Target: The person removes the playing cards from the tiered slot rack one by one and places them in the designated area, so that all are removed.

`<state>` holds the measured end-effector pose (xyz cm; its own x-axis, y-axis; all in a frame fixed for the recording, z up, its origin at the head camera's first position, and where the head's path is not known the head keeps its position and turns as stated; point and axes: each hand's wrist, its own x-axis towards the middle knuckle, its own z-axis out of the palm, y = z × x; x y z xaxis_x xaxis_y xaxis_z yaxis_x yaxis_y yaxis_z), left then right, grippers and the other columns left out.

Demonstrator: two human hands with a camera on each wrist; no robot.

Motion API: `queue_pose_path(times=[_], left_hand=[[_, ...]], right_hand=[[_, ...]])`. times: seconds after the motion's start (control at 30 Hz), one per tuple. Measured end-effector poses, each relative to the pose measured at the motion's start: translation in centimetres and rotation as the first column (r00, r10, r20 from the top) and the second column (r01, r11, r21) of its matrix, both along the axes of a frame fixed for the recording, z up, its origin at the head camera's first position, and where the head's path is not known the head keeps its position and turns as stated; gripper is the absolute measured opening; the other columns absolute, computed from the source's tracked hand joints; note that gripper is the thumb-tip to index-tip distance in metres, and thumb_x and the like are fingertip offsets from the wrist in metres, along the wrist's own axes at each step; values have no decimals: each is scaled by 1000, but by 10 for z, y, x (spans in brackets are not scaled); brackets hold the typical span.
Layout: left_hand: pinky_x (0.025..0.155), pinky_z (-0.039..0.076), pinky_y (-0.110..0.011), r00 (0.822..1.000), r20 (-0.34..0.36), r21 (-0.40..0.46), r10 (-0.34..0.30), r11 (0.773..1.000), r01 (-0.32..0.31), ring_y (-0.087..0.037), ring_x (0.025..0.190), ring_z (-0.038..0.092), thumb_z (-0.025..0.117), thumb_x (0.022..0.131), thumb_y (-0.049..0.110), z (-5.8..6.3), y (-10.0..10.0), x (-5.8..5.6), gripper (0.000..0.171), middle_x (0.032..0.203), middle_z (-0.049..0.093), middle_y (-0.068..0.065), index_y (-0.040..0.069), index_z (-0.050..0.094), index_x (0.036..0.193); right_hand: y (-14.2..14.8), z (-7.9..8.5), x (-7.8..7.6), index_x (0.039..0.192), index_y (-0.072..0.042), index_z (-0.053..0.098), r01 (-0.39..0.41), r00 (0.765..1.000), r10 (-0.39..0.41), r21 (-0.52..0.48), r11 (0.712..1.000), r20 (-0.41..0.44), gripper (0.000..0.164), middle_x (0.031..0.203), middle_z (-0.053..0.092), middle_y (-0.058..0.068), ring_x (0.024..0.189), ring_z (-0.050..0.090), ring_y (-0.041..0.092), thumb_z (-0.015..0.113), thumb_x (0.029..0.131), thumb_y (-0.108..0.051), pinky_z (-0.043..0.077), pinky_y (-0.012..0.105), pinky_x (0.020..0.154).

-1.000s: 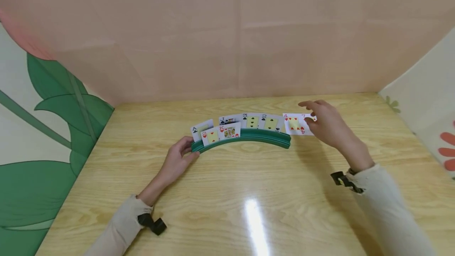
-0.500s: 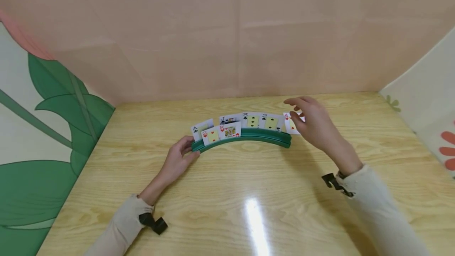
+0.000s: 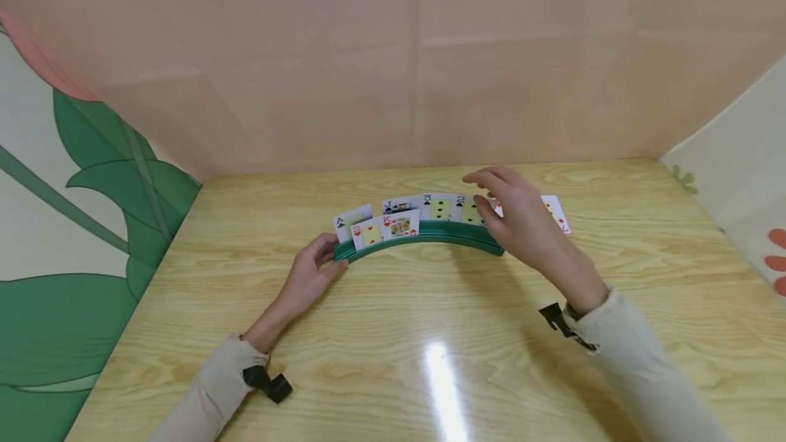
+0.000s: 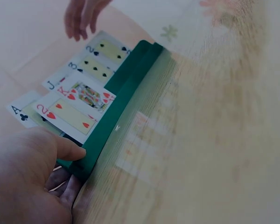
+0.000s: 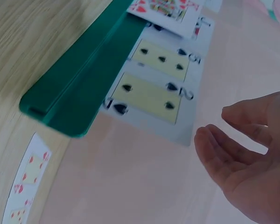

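Note:
My left hand grips the left end of a curved green card holder, thumb on its front side, as the left wrist view also shows. In its front slot stand a two of hearts and a king of hearts. Behind them are an ace of clubs, a jack, a three of spades and a two of spades. My right hand hovers beside the two of spades, fingers loosely bent, apart from the card and holding nothing in the right wrist view.
Red-suited cards lie face up on the wooden table right of the holder, partly hidden behind my right hand. A four of hearts is among them. A pink backdrop rises behind the table, with painted panels at both sides.
My right hand has moved left, from over the loose red cards to the two of spades near the holder's right end. My left hand stays on the holder's left end.

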<state>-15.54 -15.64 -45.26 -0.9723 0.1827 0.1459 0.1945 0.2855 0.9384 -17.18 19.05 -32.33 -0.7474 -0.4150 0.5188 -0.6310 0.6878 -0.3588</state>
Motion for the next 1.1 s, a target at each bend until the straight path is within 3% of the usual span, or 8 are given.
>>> queue_pose_path(times=[0.2,0.43,0.77,1.1], left_hand=[[104,50,-38,1000,-14,3,-10,1000,10,-29,119,59,68,91,-2,1,0,2,34,129,59,-19,-2,58,124],[104,50,-36,1000,-6,-7,-4,1000,4,-28,119,59,68,92,-2,1,0,2,34,129,59,-18,-1,57,124],[105,48,-43,1000,4,18,-11,1000,11,-33,121,57,67,91,-4,0,1,2,37,131,57,-23,-5,55,127],[104,50,-34,1000,11,4,-12,1000,12,-27,119,59,67,92,-3,2,0,3,34,129,59,-18,-1,57,124]], right_hand=[[-15,0,5,113,-2,67,-59,997,58,-16,998,-41,23,110,63,13,88,61,24,64,91,5,56,38,68],[-36,-3,5,113,0,67,-99,995,99,1,995,32,21,109,67,12,89,64,22,64,93,3,58,36,68],[-59,-7,3,113,-3,70,-103,990,99,43,994,99,19,114,68,12,99,65,26,63,95,-2,60,36,71],[-70,-19,0,116,-3,69,-120,988,107,128,984,107,23,115,68,11,106,62,27,65,93,-1,58,39,83]])
